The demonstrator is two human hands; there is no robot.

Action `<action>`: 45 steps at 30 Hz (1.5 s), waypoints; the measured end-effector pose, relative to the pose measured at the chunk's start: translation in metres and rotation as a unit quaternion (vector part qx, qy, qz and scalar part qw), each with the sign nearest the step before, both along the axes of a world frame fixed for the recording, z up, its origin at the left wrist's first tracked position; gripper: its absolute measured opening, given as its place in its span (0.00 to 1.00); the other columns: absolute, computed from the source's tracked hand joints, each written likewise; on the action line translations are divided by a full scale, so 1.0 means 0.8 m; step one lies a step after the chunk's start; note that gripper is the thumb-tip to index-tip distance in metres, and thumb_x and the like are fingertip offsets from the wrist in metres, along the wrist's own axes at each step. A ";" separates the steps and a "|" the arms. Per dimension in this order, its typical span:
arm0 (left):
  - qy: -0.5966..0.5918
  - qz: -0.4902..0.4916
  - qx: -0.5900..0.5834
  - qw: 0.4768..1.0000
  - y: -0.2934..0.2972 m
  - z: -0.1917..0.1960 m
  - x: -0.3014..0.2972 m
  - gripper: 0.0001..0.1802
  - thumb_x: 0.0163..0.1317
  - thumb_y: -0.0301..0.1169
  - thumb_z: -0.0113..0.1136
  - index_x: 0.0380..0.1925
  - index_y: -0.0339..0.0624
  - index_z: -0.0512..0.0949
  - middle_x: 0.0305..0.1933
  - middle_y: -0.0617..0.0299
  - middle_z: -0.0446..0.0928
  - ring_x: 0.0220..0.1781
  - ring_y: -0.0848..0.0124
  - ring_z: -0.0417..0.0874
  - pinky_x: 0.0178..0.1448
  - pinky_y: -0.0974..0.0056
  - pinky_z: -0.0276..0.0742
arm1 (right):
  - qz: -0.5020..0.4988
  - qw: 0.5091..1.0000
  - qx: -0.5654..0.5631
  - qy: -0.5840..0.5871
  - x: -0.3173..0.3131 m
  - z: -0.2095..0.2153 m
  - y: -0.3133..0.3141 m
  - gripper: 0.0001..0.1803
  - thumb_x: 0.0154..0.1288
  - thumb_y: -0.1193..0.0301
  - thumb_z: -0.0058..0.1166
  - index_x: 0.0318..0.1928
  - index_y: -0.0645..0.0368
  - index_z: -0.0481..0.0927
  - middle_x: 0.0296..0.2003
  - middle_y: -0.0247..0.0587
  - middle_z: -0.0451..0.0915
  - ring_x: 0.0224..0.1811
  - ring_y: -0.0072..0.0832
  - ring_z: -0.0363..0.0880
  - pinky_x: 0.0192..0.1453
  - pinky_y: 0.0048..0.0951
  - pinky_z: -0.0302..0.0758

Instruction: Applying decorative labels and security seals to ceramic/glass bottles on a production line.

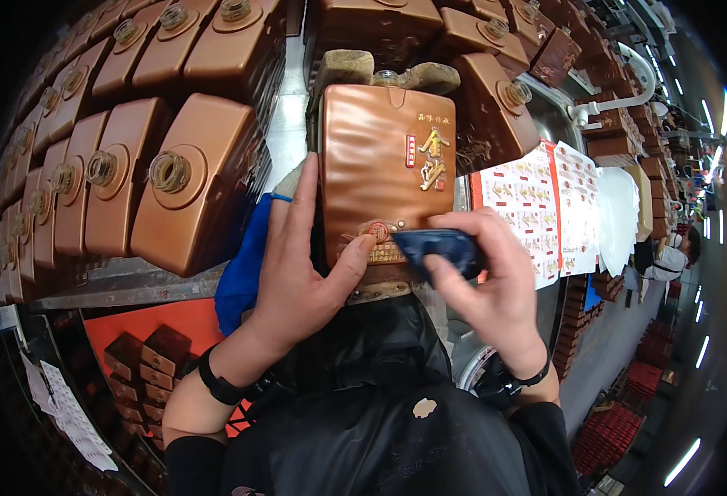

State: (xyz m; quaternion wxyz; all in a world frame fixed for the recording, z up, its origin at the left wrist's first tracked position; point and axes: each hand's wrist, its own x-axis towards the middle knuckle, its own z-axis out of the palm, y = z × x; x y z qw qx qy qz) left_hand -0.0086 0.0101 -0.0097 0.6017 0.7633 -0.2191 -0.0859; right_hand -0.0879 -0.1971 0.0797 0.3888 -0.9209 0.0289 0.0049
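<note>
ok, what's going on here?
A person's left hand rests on a copper-coloured bottle, fingers along its left edge, thumb on its lower face. The right hand holds a dark blue piece at its lower right. More bottles stand left; printed sheets lie right.

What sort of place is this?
Probably a factory workshop: the copper-coloured bottle being worked on has rows of matching bottles beside it, sheets of what look like stickers lie nearby, and long lights show in the background.

Central bottle — smooth, glossy, metallic-looking; notched block — rough wood; label sheets, paper.
</note>
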 end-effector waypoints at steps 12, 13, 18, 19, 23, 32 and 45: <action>-0.017 -0.048 0.060 0.997 0.015 0.001 -0.002 0.62 0.57 0.47 0.76 0.78 0.30 0.46 0.71 0.36 0.62 0.72 0.44 0.66 0.75 0.52 0.62 | -0.033 0.996 -0.074 -0.023 0.008 0.004 -0.003 0.15 0.59 0.76 0.68 0.47 0.62 0.84 0.34 0.40 0.82 0.34 0.29 0.81 0.39 0.27 0.76; -0.059 -0.047 0.084 0.994 0.016 0.001 -0.004 0.65 0.54 0.49 0.78 0.79 0.31 0.45 0.72 0.36 0.61 0.73 0.44 0.65 0.75 0.51 0.61 | -0.071 0.996 -0.029 -0.052 0.013 0.005 -0.005 0.14 0.59 0.76 0.68 0.47 0.62 0.85 0.33 0.40 0.82 0.33 0.29 0.81 0.39 0.28 0.76; -0.106 -0.019 0.082 0.991 0.013 -0.005 -0.005 0.64 0.53 0.48 0.79 0.79 0.32 0.48 0.71 0.36 0.64 0.71 0.42 0.67 0.75 0.49 0.62 | -0.051 0.976 -0.144 -0.153 0.014 0.021 -0.010 0.15 0.57 0.84 0.64 0.47 0.63 0.86 0.36 0.38 0.82 0.36 0.26 0.80 0.43 0.24 0.75; -0.111 -0.014 0.079 0.991 0.012 -0.006 -0.005 0.64 0.53 0.48 0.79 0.79 0.32 0.48 0.71 0.36 0.64 0.71 0.42 0.67 0.75 0.49 0.62 | 0.008 0.977 -0.147 -0.157 0.012 0.019 -0.004 0.19 0.53 0.83 0.67 0.48 0.61 0.87 0.35 0.38 0.82 0.35 0.30 0.79 0.40 0.29 0.75; -0.086 -0.011 0.073 0.994 0.013 -0.004 -0.005 0.59 0.52 0.38 0.77 0.78 0.32 0.51 0.66 0.38 0.68 0.66 0.42 0.70 0.71 0.50 0.66 | 0.215 0.940 -0.182 -0.192 0.014 0.009 0.027 0.26 0.43 0.73 0.67 0.49 0.57 0.89 0.36 0.33 0.81 0.38 0.32 0.76 0.42 0.32 0.71; -0.123 -0.019 0.176 0.976 0.029 0.025 -0.005 0.55 0.49 0.30 0.75 0.76 0.33 0.56 0.69 0.39 0.65 0.70 0.41 0.66 0.76 0.48 0.63 | 0.278 0.904 -0.216 -0.245 0.033 0.013 0.039 0.22 0.46 0.68 0.60 0.46 0.58 0.89 0.37 0.30 0.80 0.39 0.30 0.73 0.44 0.31 0.68; -0.278 -0.095 0.362 0.885 0.104 0.004 -0.029 0.36 0.52 0.22 0.63 0.66 0.42 0.75 0.64 0.51 0.77 0.60 0.51 0.78 0.60 0.53 0.81 | 0.257 0.909 -0.220 -0.243 0.016 0.011 0.021 0.23 0.45 0.68 0.60 0.46 0.54 0.89 0.38 0.26 0.79 0.41 0.26 0.72 0.47 0.29 0.68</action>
